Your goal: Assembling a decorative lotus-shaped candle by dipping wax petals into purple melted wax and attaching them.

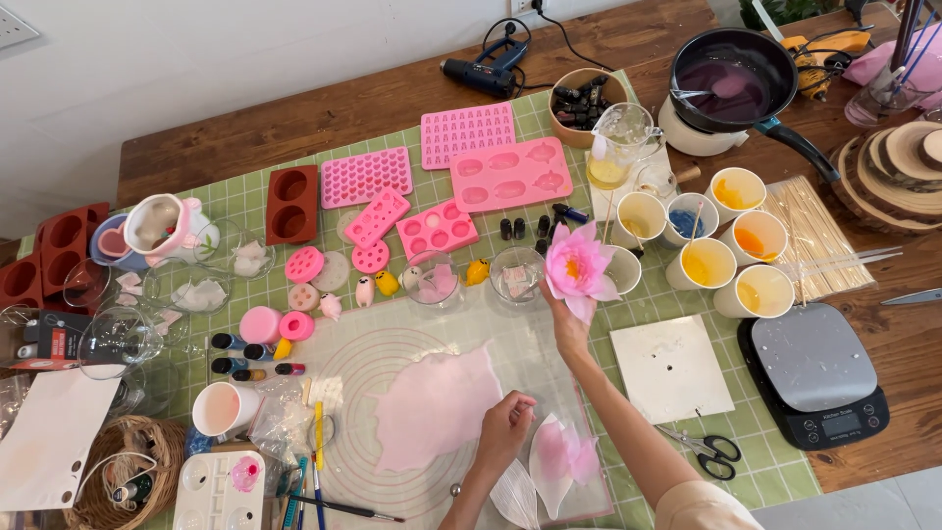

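My right hand [569, 329] holds a pink lotus-shaped flower [579, 267] from below, raised over the clear mat [510, 344]. My left hand [505, 432] rests on the mat with its fingers curled, and I see nothing in it. It lies between a flat pink sheet [437, 407] on its left and loose pink-and-white petals [559, 459] on its right, close to both.
Pink silicone moulds [510, 174] and red moulds [291, 203] lie at the back. Paper cups of yellow, orange and blue liquid [731, 257] stand right, near a pan on a small stove [736, 79]. A digital scale [814, 373], scissors [708, 450] and a white tile [670, 368] sit at right.
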